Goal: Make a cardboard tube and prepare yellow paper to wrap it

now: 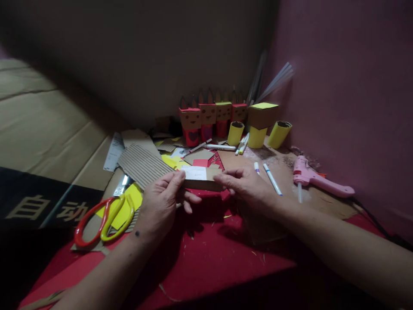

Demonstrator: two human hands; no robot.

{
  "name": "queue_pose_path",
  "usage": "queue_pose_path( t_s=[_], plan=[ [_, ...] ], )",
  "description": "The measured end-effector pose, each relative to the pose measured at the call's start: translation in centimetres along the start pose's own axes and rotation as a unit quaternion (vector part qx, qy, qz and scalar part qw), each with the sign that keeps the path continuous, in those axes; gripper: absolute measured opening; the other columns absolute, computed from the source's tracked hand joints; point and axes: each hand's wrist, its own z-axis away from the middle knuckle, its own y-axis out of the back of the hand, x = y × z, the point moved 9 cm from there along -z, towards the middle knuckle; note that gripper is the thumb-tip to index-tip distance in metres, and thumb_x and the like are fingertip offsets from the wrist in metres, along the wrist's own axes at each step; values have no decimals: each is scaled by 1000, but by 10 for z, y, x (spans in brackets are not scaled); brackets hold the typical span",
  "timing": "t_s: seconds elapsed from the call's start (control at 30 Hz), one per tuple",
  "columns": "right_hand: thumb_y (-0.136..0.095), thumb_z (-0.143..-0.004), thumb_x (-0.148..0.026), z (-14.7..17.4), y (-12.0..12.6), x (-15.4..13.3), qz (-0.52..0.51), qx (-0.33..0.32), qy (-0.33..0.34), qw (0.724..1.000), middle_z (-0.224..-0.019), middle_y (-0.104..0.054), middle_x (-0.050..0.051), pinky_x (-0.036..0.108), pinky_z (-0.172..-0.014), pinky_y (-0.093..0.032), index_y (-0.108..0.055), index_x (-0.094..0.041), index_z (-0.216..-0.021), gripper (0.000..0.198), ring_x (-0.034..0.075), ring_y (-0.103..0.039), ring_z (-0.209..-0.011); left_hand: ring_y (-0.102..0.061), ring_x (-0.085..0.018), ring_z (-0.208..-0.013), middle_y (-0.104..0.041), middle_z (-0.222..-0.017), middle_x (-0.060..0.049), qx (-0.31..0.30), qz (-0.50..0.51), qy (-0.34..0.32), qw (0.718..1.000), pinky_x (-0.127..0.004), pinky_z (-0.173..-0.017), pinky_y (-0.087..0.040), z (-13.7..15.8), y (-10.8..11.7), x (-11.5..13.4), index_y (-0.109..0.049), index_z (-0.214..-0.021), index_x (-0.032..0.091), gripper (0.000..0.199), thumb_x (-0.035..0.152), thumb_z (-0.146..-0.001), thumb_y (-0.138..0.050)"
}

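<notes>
I hold a small cardboard strip [201,185] level in front of me, above the red surface [222,254], with one end in each hand. My left forearm rises from the bottom left, angled up and inward, and my left hand [163,196] pinches the strip's left end, the thumb laid along its upper edge beside a white label [195,173]. The lower fingers of that hand reach out loosely to the right, beneath the strip and apart from it. My right forearm slants in from the right edge, lower at the elbow side, and the back of my right hand [250,185] faces up. There, thumb and forefinger press together on the strip's right end, the other fingers curling inward behind them; I cannot tell how hard either grip squeezes. The label lies on the strip's upper face, while a darker brown face looks toward me. Near my left wrist are the red and yellow handles of the scissors [102,226], with a piece of corrugated cardboard [143,165] farther back. Just past my right hand lies a blue-capped marker [272,179], and a pink glue gun [303,171] rests farther right. Beyond both hands, red-bodied cardboard figures [208,115] stand in a row beside a yellow tube [235,134].
</notes>
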Motion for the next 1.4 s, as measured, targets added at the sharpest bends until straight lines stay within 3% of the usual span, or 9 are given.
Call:
queue_pose_path(
  t_s=[0.23, 0.6, 0.77, 0.93, 1.1, 1.4],
  plan=[
    [-79, -62, -27, -7, -4, 22, -155, -5, -85, 984, -59, -58, -1, 20, -41, -25, -71, -11, -80, 25, 3, -36, -44, -55, -11, -37, -69, -57, -5, -62, 20, -2, 998, -18, -38, -42, 3, -14, -6, -58, -93, 13, 26, 38, -88, -51],
    [-77, -63, -20, -11, 1, 22, -151, 1, -46, 987, -68, -67, 4, 22, -45, -35, -74, -14, -85, 23, 9, -51, -52, -56, -12, -38, -68, -57, -6, -144, 65, 81, 984, -17, -38, -44, 7, -25, -18, -60, -107, 14, 30, 36, -86, -55],
    [-74, -64, -19, -10, -3, 15, -167, -8, -17, 986, -78, -70, 4, 20, -46, -36, -74, -15, -89, 25, 9, -55, -57, -63, -13, -47, -73, -68, -7, -126, 89, 101, 983, -20, -46, -52, 6, -26, -20, -62, -111, 14, 31, 28, -83, -61],
    [-73, -69, -28, -12, 0, 20, -194, 18, -24, 981, -60, -61, -3, 20, -37, -23, -71, -17, -90, 25, 3, -36, -39, -72, -21, -79, -74, -96, -14, -98, 130, 85, 983, -23, -65, -58, 3, -28, -18, -64, -109, 10, 29, 18, -81, -64],
    [-72, -71, -31, -15, 3, 31, -210, 25, -50, 976, -54, -57, -3, 21, -38, -30, -68, -17, -81, 18, 7, -43, -39, -67, -28, -98, -67, -116, -18, -111, 161, 74, 978, -30, -77, -59, -1, -30, -21, -60, -118, 10, 37, 21, -83, -62],
    [-71, -68, -20, -15, 3, 23, -206, 29, -47, 977, -57, -60, 1, 23, -41, -39, -69, -14, -78, 12, 7, -44, -42, -65, -29, -104, -60, -126, -19, -105, 197, 83, 971, -41, -92, -54, 0, -32, -23, -58, -122, 11, 41, 20, -82, -63]
  ],
)
